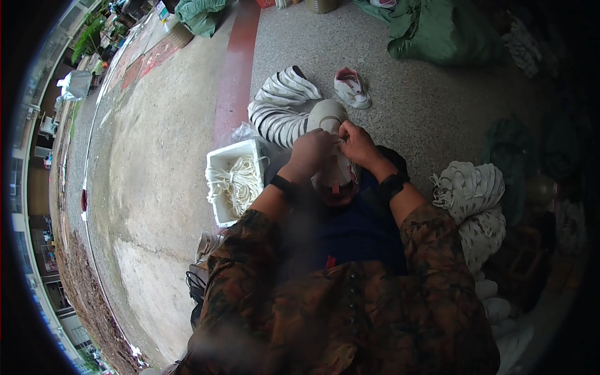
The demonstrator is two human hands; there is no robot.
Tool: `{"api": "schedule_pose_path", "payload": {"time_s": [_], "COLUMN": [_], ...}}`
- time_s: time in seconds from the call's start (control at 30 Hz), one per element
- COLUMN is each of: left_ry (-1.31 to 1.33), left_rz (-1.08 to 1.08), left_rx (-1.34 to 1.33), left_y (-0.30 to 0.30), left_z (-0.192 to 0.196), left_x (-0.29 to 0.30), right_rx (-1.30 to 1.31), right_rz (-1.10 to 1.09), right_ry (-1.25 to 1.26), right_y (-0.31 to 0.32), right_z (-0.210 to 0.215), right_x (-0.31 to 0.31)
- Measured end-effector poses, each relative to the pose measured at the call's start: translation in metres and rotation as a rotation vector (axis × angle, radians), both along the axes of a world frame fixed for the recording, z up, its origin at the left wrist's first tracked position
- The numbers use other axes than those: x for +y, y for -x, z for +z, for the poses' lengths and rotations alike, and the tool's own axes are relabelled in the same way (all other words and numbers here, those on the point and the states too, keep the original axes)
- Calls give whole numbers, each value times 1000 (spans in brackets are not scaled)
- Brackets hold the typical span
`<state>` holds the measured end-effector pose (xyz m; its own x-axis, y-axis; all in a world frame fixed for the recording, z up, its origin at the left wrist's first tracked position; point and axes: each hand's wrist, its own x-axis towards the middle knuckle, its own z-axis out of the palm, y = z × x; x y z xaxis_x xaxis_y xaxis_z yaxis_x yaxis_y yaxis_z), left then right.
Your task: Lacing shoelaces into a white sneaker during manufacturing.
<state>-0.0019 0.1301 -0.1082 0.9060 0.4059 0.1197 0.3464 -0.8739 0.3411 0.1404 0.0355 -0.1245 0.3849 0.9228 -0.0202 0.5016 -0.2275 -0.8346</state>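
Note:
A pale grey shoe upper [327,114] sits over my lap, toe pointing away from me and its reddish-lined opening toward me. My left hand [310,150] is closed on the left side of its lacing area, fingertips mostly hidden behind the knuckles. On the other side my right hand [360,147] pinches close to the eyelets. A small white bit shows by those fingertips, too small to name for certain. Beside my left forearm stands a white foam box [219,209] heaped with white shoelaces [239,182].
A curved row of nested white shoe uppers [280,106] lies ahead, with a single upper [352,89] right of it. More stacked uppers [469,184] are by my right arm. A green sack [447,37] rests at the far right. A red stripe [237,69] crosses the floor.

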Motion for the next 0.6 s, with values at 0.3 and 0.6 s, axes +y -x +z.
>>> {"api": "schedule_pose_path", "payload": {"time_s": [0.3,0.6], "left_ry": [342,460], "left_rz": [147,227], "left_rx": [-135,-221], "left_y": [-1,-12], "left_z": [-17,-28], "left_x": [4,17], "right_rx": [185,-232], "right_rz": [45,2], "right_ry": [-47,-227], "right_y": [-5,-4], "right_z": [-2,-2], "right_x": [-9,11]}}
